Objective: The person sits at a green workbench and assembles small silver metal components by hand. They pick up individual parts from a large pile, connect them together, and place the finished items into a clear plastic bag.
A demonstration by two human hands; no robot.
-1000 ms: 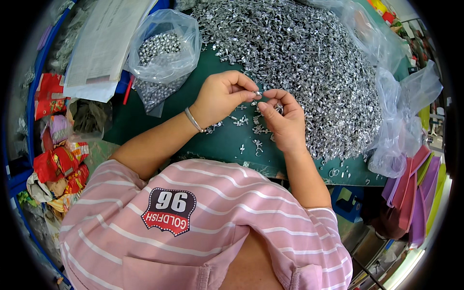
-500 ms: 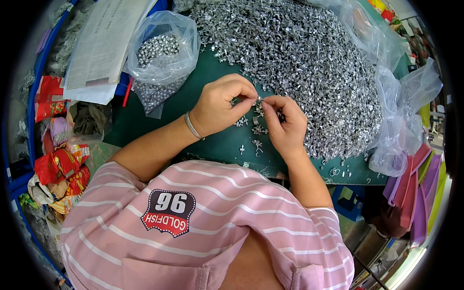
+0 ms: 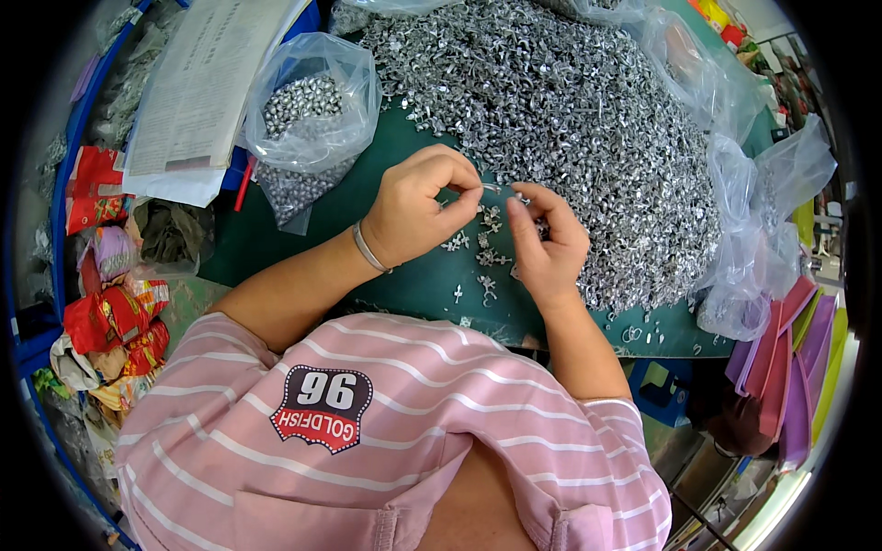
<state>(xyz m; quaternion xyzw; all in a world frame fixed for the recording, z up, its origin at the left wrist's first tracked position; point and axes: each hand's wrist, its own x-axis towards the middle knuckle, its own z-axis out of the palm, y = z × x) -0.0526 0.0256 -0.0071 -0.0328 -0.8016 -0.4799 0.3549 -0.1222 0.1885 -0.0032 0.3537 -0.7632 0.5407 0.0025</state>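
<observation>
Between the thumb and index finger of my left hand (image 3: 428,200) is a small, thin silvery metal piece (image 3: 492,187), its end sticking out to the right. My right hand (image 3: 549,241) faces it a short gap away, thumb and fingertips drawn close together. Something tiny and grey seems to lie between those fingertips, too small and blurred to name. Beneath and between the hands, several loose silvery metal pieces (image 3: 491,257) lie on the green tabletop (image 3: 404,286). Just beyond my right hand rises a large heap of similar small metal parts (image 3: 588,119).
Left of the heap stands a clear plastic bag of round silvery beads (image 3: 308,101). Printed sheets (image 3: 197,101) and a red pen (image 3: 245,184) are further left. Crumpled clear bags (image 3: 749,248) border the heap's right side. Coloured bins (image 3: 781,386) stand lower right.
My fingertips, which met around a small piece, have moved apart. The right hand has shifted slightly right, and the thin metal end now shows from my left fingers.
</observation>
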